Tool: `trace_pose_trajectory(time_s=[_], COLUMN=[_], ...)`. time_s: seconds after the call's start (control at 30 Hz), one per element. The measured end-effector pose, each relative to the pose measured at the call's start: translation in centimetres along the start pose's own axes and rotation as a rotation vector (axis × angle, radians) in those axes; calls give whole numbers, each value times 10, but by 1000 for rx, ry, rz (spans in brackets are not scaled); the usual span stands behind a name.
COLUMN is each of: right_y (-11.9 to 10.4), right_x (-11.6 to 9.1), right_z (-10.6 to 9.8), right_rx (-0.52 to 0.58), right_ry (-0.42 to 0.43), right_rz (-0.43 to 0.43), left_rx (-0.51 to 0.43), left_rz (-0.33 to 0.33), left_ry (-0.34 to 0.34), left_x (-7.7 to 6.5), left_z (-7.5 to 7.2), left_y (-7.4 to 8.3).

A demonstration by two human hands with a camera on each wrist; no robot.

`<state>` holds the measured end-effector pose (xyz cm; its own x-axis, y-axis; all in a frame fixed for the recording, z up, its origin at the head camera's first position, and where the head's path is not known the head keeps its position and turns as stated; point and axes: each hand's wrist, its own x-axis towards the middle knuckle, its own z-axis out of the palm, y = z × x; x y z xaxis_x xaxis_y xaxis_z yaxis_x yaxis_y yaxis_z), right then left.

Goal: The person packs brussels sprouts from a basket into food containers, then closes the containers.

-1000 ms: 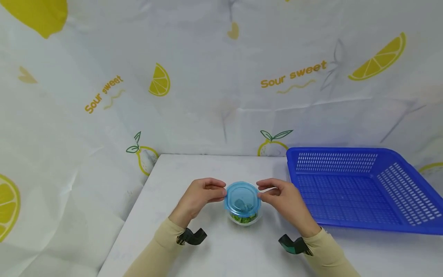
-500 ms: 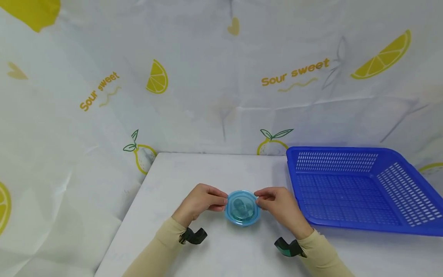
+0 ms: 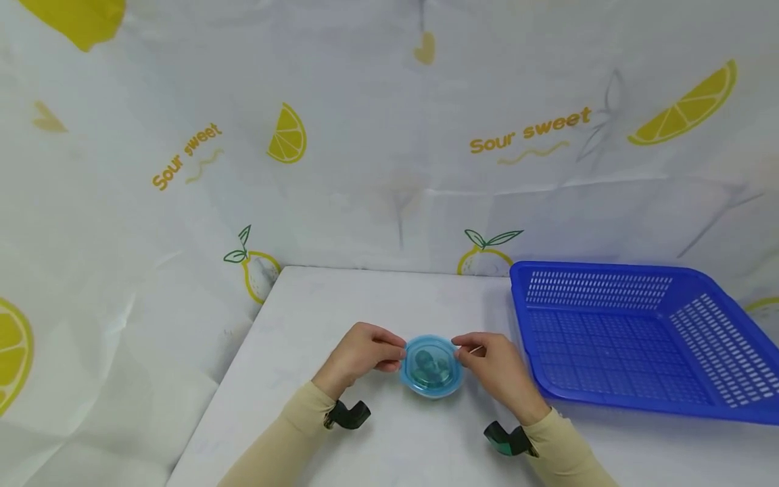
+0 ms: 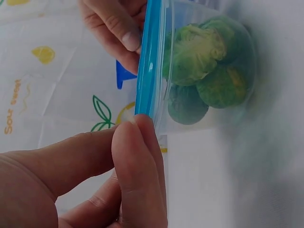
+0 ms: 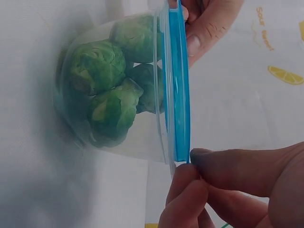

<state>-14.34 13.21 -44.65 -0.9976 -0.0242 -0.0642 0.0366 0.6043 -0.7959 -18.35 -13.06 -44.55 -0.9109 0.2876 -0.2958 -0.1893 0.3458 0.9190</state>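
A small clear round container (image 5: 137,145) stands on the white table and has several Brussels sprouts (image 5: 99,66) inside. Over its mouth lies a translucent blue lid (image 3: 432,368), level with the rim; whether it is pressed fully home I cannot tell. At the lid's left edge, my left hand (image 3: 365,355) pinches the rim between thumb and fingers, as the left wrist view shows. My right hand (image 3: 500,368) pinches the opposite edge, with thumb (image 5: 223,164) on top and fingers below.
A blue perforated plastic basket (image 3: 615,399) stands to the right, close to my right hand. Behind the table (image 3: 328,297) hangs a white cloth (image 3: 353,135) printed with lemons and lettering.
Both hands have brought the blue lid down and toward me. Earlier, sprouts showed below its near edge; now it covers the container's mouth. The head view has shifted slightly.
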Motion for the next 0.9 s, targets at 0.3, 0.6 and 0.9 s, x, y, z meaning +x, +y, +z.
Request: trace_pose_trajectory(time_s=[0.3,0.6,0.9], right_y=[-2,0,6], right_x=[2,6,22], right_z=[4,10,15], right_rx=[-18,100,257], right_ry=[-19,-26,-1], right_rz=[30,81,148], left_rx=[60,7,-133], left_rz=[-18,-54,-99], left_ry=[-27,-127,-139], left_x=[1,10,33], left_z=[-8,-13,-18], left_y=[0,-1,-1])
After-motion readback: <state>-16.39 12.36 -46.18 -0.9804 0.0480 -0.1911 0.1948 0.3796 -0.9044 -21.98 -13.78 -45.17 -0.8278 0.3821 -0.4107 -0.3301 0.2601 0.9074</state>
